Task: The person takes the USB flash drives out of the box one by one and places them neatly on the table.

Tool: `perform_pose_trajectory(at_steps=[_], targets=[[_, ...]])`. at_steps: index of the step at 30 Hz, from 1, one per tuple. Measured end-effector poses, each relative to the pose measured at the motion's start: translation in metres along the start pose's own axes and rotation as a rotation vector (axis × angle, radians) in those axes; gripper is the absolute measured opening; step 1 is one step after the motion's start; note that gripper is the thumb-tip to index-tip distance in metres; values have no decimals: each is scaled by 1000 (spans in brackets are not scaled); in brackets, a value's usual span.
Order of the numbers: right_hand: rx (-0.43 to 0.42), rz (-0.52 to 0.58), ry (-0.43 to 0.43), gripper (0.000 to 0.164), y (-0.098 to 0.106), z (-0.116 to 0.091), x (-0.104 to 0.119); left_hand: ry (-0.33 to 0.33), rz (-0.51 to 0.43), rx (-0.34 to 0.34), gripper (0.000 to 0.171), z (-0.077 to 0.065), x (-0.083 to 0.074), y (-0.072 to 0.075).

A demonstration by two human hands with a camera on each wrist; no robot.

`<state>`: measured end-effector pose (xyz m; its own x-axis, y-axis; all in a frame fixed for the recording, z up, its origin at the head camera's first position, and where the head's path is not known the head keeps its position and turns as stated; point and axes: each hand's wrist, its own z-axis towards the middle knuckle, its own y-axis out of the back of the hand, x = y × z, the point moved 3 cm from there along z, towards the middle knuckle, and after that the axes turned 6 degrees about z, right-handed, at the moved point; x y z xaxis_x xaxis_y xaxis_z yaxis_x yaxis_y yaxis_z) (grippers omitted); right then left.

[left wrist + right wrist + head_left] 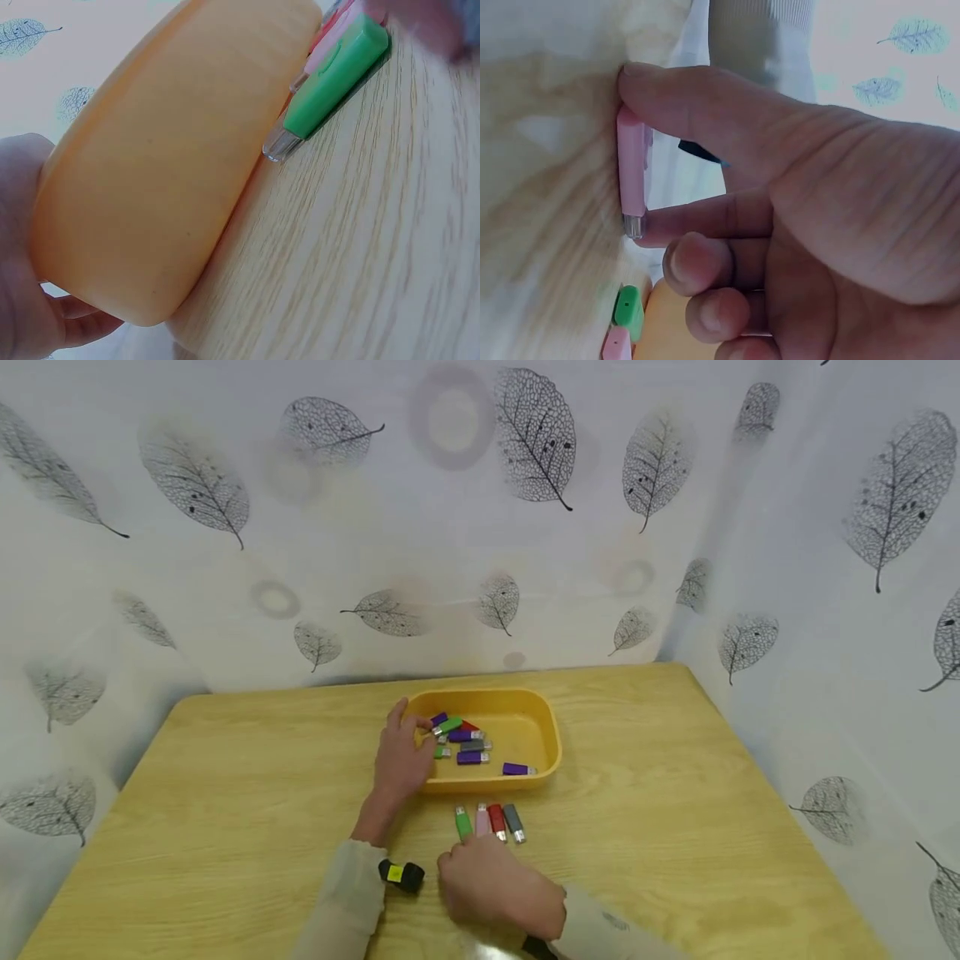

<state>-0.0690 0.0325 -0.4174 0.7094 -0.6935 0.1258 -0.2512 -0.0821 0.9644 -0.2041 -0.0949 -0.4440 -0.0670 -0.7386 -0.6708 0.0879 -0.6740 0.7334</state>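
Observation:
My right hand [491,877] pinches a pink USB stick [632,165] between thumb and index finger, close over the tabletop. The other fingers curl toward the palm. My left hand [403,756] reaches over the left rim of a yellow plastic tray [555,739]. Its fingertips are right at the metal plug of a green USB stick [452,725] inside; I cannot tell if they grip it. In the left wrist view the tray wall hides those fingertips. Several purple USB sticks [468,758], a grey one [472,746] and a partly covered red one [468,727] lie around it.
In front of the tray, a green stick [462,822], a pink stick [482,818], a red stick [497,821] and a grey stick [514,822] lie side by side on the wooden table [645,827]. A leaf-patterned curtain [450,543] stands behind the table.

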Motion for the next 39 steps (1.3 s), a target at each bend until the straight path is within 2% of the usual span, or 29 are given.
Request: perform_pose_trajectory(at_steps=[3, 8, 12, 19, 21, 31, 39], targets=[[-4, -26, -2, 17, -1, -9, 1, 3, -5, -6, 24, 2, 1, 1], [95, 72, -43, 15, -7, -24, -3, 24, 0, 14, 24, 2, 2, 1], [109, 119, -78, 16, -12, -37, -9, 25, 2, 22, 24, 0, 2, -2], [-36, 43, -81, 23, -14, -54, -25, 22, 8, 26, 24, -1, 1, -1], [-53, 18, -90, 23, -12, -57, -31, 20, 6, 23, 24, -1, 0, 0], [-2, -51, -190, 24, -5, -63, -48, 16, -5, 14, 25, 0, 2, 2], [34, -9, -256, 23, -1, -64, -58, 14, -23, 8, 24, 1, 2, 2]])
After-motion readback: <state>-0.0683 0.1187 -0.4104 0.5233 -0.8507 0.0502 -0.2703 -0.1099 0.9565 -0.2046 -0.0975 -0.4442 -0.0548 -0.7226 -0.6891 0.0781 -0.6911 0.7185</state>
